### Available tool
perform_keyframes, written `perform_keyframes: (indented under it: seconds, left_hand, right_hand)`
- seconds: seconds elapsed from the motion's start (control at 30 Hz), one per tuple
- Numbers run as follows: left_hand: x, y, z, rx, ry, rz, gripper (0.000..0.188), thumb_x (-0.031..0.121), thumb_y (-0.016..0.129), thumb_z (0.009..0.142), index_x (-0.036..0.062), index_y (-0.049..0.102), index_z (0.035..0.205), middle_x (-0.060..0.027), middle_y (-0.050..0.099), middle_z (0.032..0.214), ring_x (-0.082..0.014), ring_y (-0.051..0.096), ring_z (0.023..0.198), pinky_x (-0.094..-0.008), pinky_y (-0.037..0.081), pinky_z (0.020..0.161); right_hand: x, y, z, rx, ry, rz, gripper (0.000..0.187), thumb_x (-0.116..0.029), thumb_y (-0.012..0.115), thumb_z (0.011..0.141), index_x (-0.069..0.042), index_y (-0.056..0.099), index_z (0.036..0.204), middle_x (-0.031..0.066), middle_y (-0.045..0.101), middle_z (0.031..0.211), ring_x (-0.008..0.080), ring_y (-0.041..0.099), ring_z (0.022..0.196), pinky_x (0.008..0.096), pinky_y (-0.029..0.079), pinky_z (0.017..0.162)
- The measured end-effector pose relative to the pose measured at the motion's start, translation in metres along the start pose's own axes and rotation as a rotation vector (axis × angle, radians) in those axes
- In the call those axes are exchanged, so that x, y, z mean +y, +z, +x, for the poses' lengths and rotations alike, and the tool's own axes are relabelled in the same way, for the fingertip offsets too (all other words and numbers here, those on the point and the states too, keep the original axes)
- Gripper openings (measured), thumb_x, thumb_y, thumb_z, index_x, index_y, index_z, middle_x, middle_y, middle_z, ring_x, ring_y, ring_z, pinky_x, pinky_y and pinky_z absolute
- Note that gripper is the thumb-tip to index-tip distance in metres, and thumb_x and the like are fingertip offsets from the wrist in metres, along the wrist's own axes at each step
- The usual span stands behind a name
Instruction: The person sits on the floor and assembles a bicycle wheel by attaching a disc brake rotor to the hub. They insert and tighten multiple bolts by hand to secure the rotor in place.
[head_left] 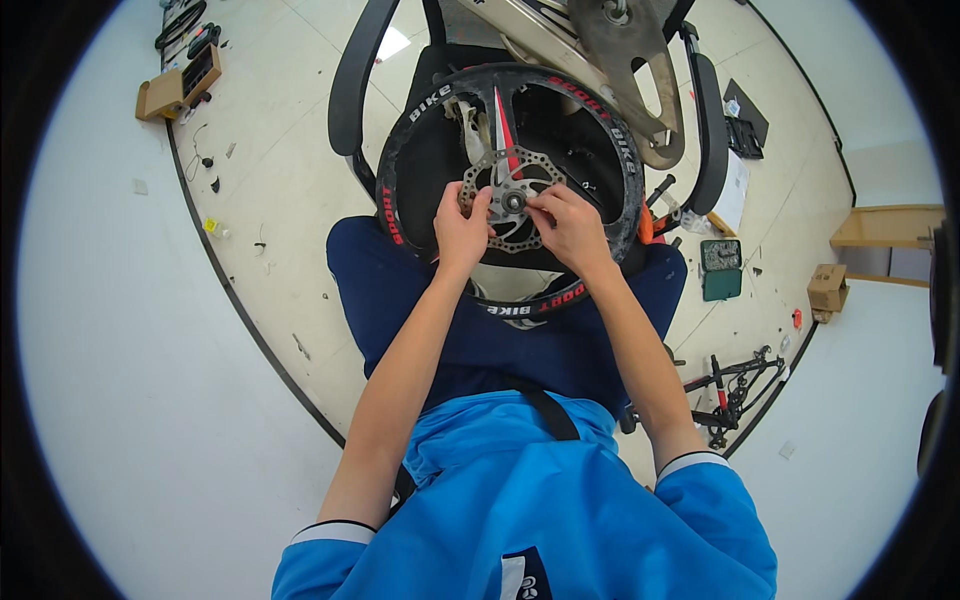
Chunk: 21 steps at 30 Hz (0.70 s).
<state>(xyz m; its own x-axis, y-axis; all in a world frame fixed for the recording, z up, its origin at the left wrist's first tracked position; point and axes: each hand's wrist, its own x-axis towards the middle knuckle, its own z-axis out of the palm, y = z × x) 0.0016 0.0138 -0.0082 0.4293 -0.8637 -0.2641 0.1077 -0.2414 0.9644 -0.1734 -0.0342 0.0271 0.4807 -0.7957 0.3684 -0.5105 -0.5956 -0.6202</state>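
A black bicycle wheel with red and white lettering lies across my lap and the black chair seat in front of me. On its middle is a silver brake disc with holes round its edge, around a hub. My left hand is closed on the left edge of the disc, thumb and fingers pinched there. My right hand has its fingertips pressed together at the right side of the hub; whatever small part they hold is hidden.
Black armrests flank the wheel, and a pale metal frame part lies on the chair beyond it. On the floor at right are an open green case and a black bicycle frame. An open cardboard box stands far left.
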Motion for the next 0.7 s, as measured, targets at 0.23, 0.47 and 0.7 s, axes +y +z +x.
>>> perform_keyframes:
  seconds: [0.23,0.47,0.7]
  left_hand:
    - [-0.0008,-0.0004,0.0007,-0.007,0.001,0.003,0.026,0.023,0.068,0.101,0.0005,0.059,0.113,-0.0056,0.067,0.083,-0.0096,0.062,0.065,-0.0254,0.053,0.052]
    - [-0.0008,-0.0006,0.0005,-0.006,0.003,0.007,0.027,0.022,0.068,0.101,0.0002,0.059,0.113,-0.0054,0.067,0.083,-0.0096,0.063,0.067,-0.0254,0.053,0.052]
    - [-0.0005,0.0012,-0.0011,0.009,-0.012,-0.002,0.026,0.023,0.067,0.102,0.0007,0.059,0.113,-0.0050,0.066,0.083,-0.0095,0.061,0.065,-0.0252,0.052,0.052]
  right_hand:
    - [-0.0050,0.0017,-0.0004,0.017,0.096,0.060,0.012,-0.003,0.078,0.086,0.000,0.075,0.097,0.0084,0.066,0.085,0.0198,0.064,0.064,0.0316,0.051,0.061]
    - [-0.0018,0.0014,-0.0027,0.024,0.036,0.054,0.014,-0.001,0.076,0.086,0.000,0.075,0.100,0.0094,0.067,0.089,0.0237,0.067,0.070,0.0326,0.053,0.064]
    - [-0.0009,-0.0059,0.0036,-0.045,-0.061,-0.004,0.017,0.000,0.074,0.086,-0.002,0.074,0.103,0.0099,0.067,0.094,0.0289,0.068,0.078,0.0361,0.055,0.068]
